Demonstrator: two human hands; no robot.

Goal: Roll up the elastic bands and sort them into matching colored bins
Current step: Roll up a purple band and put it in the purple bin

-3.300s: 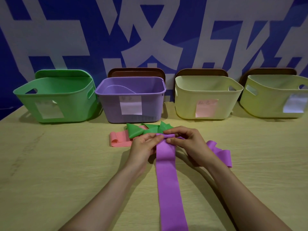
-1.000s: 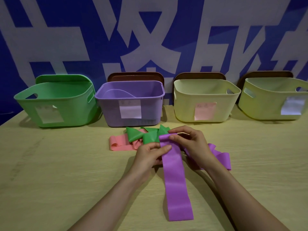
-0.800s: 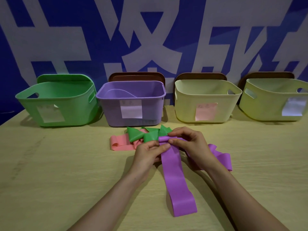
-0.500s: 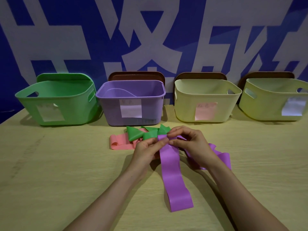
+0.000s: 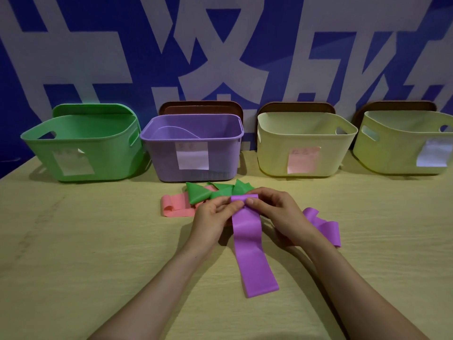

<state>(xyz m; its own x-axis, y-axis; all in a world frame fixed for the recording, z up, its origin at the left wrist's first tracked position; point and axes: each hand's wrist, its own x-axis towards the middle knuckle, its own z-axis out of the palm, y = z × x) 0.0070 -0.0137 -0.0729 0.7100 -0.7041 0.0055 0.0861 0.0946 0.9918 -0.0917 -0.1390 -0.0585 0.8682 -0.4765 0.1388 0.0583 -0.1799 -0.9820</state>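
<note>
Now the purple band (image 5: pixel 252 253) is pinched at its rolled far end by the fingers (image 5: pixel 234 205) of the left hand (image 5: pixel 213 217) and right hand (image 5: pixel 277 212). Its tail on the table (image 5: pixel 98 241) has been shortened, so rolling is judged underway, with the purple bin (image 5: pixel 193 153) not yet reached.

1. The left hand (image 5: pixel 213 217) and right hand (image 5: pixel 277 212) pinch the rolled far end of a flat purple elastic band (image 5: pixel 252 253) between thumbs and fingers; its loose tail lies on the pale wooden table (image 5: pixel 73 241), pointing toward the person.
2. A crumpled green elastic band (image 5: pixel 215 191) lies just behind the hands, overlapping a pink elastic band (image 5: pixel 175 207); a rumpled 2nd purple band (image 5: pixel 323 224) lies beside the right wrist.
3. 4 containers stand in a row at the back: a green plastic bin (image 5: pixel 83 153); a purple plastic bin (image 5: pixel 193 153); a cream plastic bin (image 5: pixel 306 148) with a pink label; a yellow-green plastic bin (image 5: pixel 404 148).
</note>
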